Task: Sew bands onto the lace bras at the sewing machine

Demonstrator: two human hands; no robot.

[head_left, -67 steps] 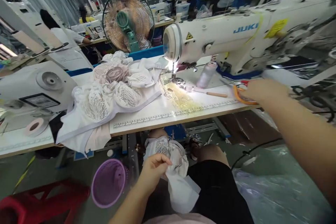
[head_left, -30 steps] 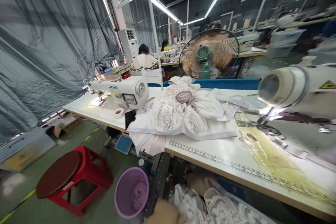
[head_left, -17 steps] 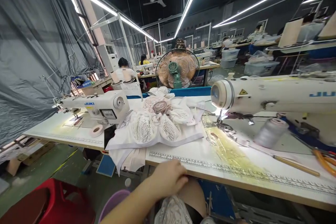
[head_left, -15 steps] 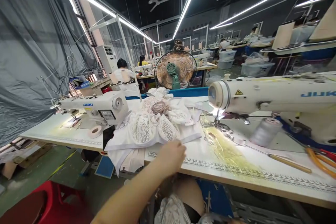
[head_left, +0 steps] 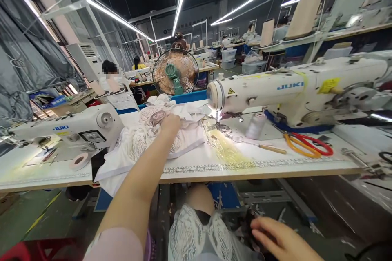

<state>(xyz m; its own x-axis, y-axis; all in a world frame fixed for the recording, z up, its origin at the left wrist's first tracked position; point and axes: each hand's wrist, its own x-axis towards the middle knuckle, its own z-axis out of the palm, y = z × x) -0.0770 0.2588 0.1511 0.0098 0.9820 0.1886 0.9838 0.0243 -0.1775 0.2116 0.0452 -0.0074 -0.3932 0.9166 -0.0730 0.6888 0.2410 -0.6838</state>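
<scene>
My left hand reaches onto a pile of white lace bras on the table. Its fingers curl down beside a rolled pinkish-beige band; what they grip is hidden. Low on the right, my right hand has its fingers stretched out and slightly apart, close to dark, crumpled material. Whether they touch is unclear. Another white lace bra lies across my lap, with neither hand on it.
A white sewing machine stands right of the pile, another left. On the table lie a thread cone, a wooden-handled tool, orange-and-red-handled scissors and a tape roll. A fan stands behind; people sit farther back.
The view has swung right. My left hand has moved from the table's front edge forward onto the bra pile. My right hand has come into sight at the lower right.
</scene>
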